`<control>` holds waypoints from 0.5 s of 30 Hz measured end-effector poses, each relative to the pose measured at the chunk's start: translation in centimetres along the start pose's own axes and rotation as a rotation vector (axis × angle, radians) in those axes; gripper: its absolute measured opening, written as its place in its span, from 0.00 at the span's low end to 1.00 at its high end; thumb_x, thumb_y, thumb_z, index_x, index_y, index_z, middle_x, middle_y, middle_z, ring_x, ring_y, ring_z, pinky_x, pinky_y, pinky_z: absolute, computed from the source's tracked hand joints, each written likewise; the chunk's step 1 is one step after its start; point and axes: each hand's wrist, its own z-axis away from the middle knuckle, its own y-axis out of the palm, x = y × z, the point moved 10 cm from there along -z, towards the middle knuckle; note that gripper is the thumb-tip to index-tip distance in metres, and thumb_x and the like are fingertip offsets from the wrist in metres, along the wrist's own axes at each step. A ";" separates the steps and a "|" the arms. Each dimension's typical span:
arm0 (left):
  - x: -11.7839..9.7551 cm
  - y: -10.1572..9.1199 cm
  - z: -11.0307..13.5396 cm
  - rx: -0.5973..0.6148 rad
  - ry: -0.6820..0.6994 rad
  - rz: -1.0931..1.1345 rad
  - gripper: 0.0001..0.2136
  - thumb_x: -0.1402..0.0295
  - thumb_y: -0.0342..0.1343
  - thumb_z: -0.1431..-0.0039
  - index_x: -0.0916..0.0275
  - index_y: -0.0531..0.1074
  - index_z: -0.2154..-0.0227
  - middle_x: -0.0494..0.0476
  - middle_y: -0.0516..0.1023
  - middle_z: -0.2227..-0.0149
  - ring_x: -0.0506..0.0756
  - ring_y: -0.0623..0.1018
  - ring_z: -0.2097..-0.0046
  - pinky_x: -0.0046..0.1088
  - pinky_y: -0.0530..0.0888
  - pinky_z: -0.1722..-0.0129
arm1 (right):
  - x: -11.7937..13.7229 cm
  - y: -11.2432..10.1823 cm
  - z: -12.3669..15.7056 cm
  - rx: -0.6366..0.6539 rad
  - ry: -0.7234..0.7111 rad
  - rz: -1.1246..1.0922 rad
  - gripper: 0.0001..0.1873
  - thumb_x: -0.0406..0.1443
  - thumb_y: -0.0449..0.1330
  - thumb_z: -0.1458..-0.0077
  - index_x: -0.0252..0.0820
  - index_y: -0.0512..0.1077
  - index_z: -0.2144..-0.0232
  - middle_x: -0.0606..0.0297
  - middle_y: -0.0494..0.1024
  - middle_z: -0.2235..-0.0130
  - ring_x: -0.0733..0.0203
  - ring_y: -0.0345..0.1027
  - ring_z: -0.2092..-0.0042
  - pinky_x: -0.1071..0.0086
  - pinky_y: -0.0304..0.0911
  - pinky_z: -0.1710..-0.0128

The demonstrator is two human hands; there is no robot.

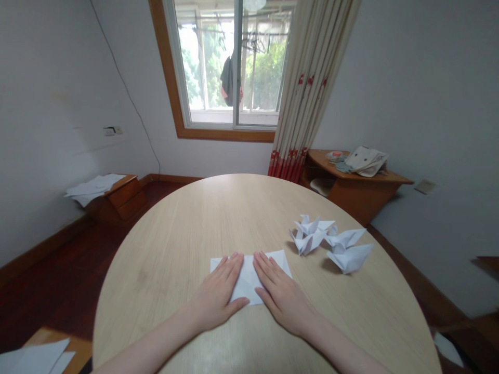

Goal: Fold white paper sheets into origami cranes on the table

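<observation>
Tabletop point(175, 223), paper point(247, 280) beneath each grip point(216, 295) point(283, 295)

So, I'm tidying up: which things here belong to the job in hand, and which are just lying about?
Job:
white sheet under left hand and right hand
round table
probably folded paper figures

Apparently lying about:
pale object on corner desk
papers on drawer unit

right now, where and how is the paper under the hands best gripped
Probably pinch the paper by its far right corner, coming from the right: it lies flat under the left hand and right hand, but that corner sticks out uncovered.
</observation>
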 end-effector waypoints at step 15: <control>-0.1 1.8 0.3 0.004 -0.053 -0.042 0.29 0.65 0.44 0.34 0.66 0.43 0.34 0.67 0.51 0.34 0.61 0.53 0.33 0.45 0.59 0.37 | -0.5 2.1 0.5 0.212 0.055 -0.135 0.31 0.40 0.48 0.35 0.30 0.48 0.34 0.49 0.48 0.33 0.51 0.39 0.32 0.53 0.46 0.34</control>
